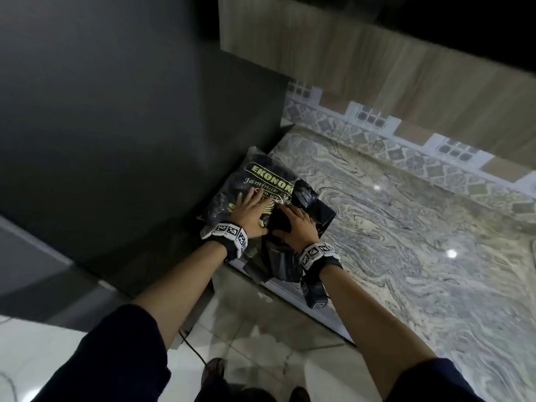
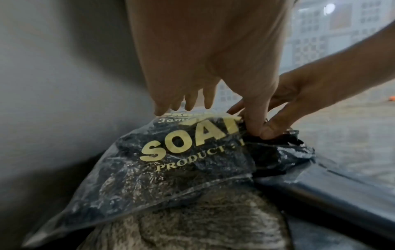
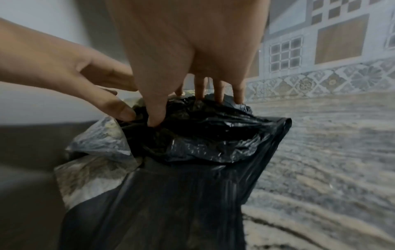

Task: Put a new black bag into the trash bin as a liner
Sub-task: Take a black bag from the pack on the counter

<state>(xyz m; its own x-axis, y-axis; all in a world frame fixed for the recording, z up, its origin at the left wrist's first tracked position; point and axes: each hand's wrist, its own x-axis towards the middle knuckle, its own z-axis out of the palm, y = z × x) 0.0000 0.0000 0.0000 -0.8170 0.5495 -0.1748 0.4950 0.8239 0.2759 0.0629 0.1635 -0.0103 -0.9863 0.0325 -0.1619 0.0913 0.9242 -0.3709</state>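
A clear printed pack of black bags (image 1: 261, 175) lies on the corner of the marble counter, against a dark cabinet side. My left hand (image 1: 249, 211) presses flat on the pack (image 2: 181, 152), its fingers straight and spread. One black bag (image 1: 278, 265) sticks out of the pack's open end and drapes over the counter's front edge. My right hand (image 1: 295, 224) grips the bunched top of this black bag (image 3: 203, 135) between thumb and fingers. In the right wrist view the left thumb rests on the plastic beside it. No trash bin is in view.
The marble counter (image 1: 406, 227) stretches to the right under a patterned tile backsplash (image 1: 377, 123). A tall dark cabinet side (image 1: 116, 111) stands close on the left. Below the counter edge I see pale floor tiles (image 1: 261, 343), a thin cable (image 1: 194, 349) and my feet.
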